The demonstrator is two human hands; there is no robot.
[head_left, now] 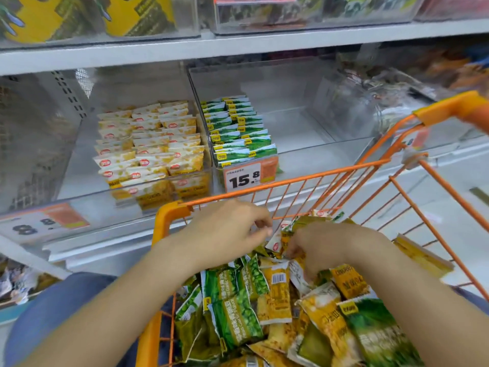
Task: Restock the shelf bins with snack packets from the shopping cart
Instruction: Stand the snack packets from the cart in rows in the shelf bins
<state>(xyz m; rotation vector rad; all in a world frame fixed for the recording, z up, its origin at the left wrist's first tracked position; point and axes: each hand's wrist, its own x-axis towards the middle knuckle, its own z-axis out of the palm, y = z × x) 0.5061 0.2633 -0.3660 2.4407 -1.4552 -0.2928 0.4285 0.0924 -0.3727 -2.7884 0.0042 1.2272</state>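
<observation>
An orange wire shopping cart (pixel 299 178) stands against the shelf, heaped with green and yellow snack packets (pixel 275 308). Both of my hands are over the heap at the cart's far end. My right hand (pixel 325 247) has curled fingers pinching yellow packets (pixel 283 238) in the pile. My left hand (pixel 232 229) hovers beside it with fingers curled; whether it holds anything is unclear. On the shelf, a clear bin (pixel 87 144) holds rows of yellow-white packets (pixel 150 139), and the neighbouring clear bin (pixel 328 152) holds green packets (pixel 238 128) along its left side.
An orange price tag reading 15.8 (pixel 250 176) hangs on the green bin's front. Another tag (pixel 39 223) sits on the left shelf edge. The upper shelf (pixel 238 46) carries more clear bins of snacks. The cart handle (pixel 455 107) juts at the right.
</observation>
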